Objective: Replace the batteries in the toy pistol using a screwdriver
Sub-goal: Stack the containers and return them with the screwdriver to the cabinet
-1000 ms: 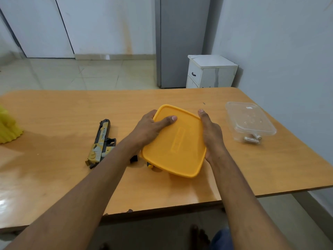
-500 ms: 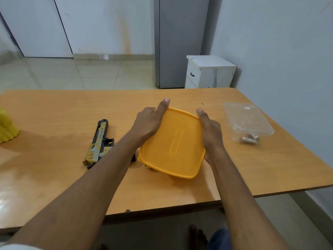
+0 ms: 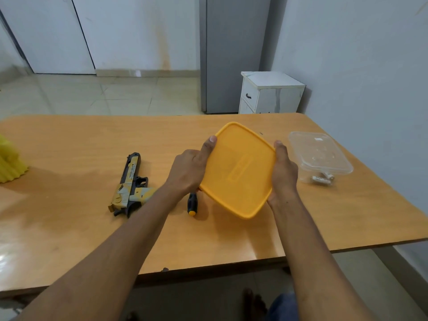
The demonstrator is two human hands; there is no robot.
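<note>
I hold the yellow lid [image 3: 238, 172] tilted above the table [image 3: 69, 144], my left hand [image 3: 188, 171] gripping its left edge with the thumb along the rim and my right hand [image 3: 283, 172] clasping its right edge. The pistol [image 3: 129, 188] lies flat on the table to the left of my left wrist, and the screwdriver [image 3: 192, 203] lies just below the lid's lower left edge. To the right sits a clear box [image 3: 318, 154] with batteries [image 3: 322, 179] inside.

walls: pale grey-white [image 3: 347, 54] | floor: glossy light tiles [image 3: 104, 93] | furniture: small white cabinet [image 3: 271, 93], tall grey cupboard [image 3: 231, 54] | surface: orange wood [image 3: 69, 147]
</note>
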